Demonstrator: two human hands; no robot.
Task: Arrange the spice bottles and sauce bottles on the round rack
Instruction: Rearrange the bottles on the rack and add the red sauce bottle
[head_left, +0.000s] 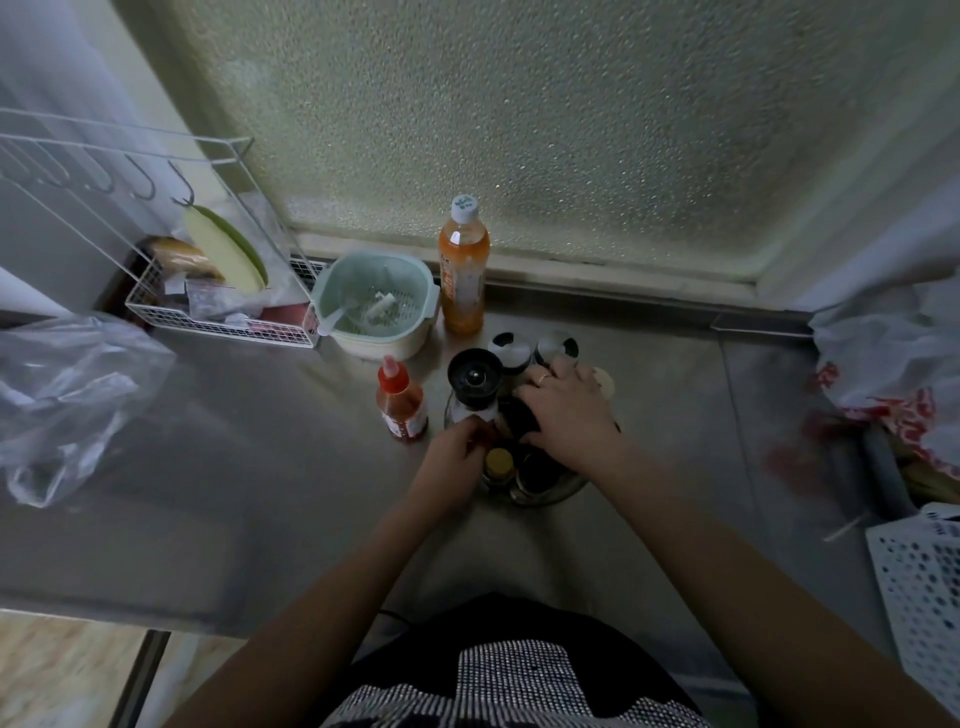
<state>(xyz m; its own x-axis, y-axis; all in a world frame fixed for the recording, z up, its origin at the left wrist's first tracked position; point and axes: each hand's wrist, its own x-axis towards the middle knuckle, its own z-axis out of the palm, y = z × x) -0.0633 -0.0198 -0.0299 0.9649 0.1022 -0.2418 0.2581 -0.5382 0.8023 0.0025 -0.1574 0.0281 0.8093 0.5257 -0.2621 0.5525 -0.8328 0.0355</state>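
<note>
Red-capped sauce bottle (401, 402) beside round rack (545, 488); label unreadable.

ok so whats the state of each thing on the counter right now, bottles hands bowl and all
orange drink bottle: upright, capped, off the rack
red sauce bottle: upright, capped, beside the rack
black-topped grinder: upright at the rack's left edge
yellow-capped bottle: upright in the rack
round rack: partly filled
left hand: grip closed at the grinder's base
right hand: over a dark bottle, grip unclear
green colander bowl: upright, spoon inside
</note>
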